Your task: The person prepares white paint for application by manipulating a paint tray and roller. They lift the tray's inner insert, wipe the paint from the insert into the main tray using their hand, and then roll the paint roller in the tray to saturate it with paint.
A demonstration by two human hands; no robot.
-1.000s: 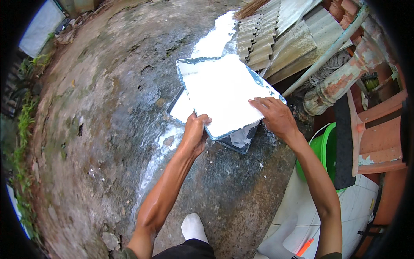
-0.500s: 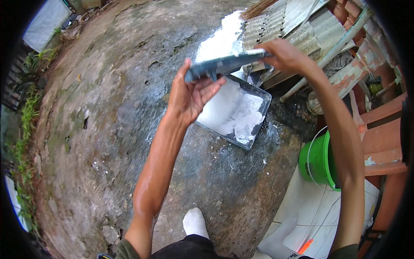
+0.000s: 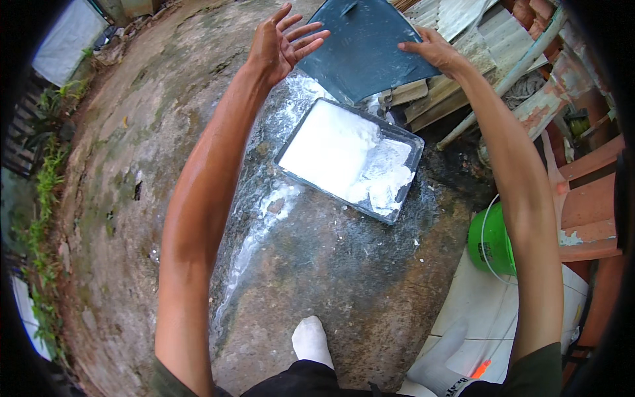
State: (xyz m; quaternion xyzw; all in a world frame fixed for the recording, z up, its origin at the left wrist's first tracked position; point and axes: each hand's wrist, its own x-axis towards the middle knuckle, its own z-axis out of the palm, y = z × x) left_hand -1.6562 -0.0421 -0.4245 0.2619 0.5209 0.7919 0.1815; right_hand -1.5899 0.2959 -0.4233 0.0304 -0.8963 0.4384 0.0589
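My right hand (image 3: 433, 51) grips the right edge of a flat dark blue plastic panel (image 3: 370, 49), thumb lying on its face. The panel is tilted up, with small raised nubs and white flecks on it; whether it is a tray or a lid I cannot tell. Beside its left edge, my left hand (image 3: 281, 47) is open, fingers spread, holding nothing. Below the panel, a dark rectangular tray (image 3: 411, 173) rests on the ground. White foam (image 3: 331, 149) fills much of it, with a thinner, patchy white layer on the right.
Milky liquid (image 3: 248, 248) runs over the rough concrete (image 3: 311, 264) left of the tray. A green bucket (image 3: 488, 241) stands at right by white floor tiles (image 3: 456, 298). Corrugated sheets (image 3: 450, 20) and a pole (image 3: 496, 96) lie at the upper right. My socked foot (image 3: 311, 341) is in front.
The panel has moved up and away from me and turned its broad face into view. My left hand has come off it and risen. White liquid now streams across the ground towards me.
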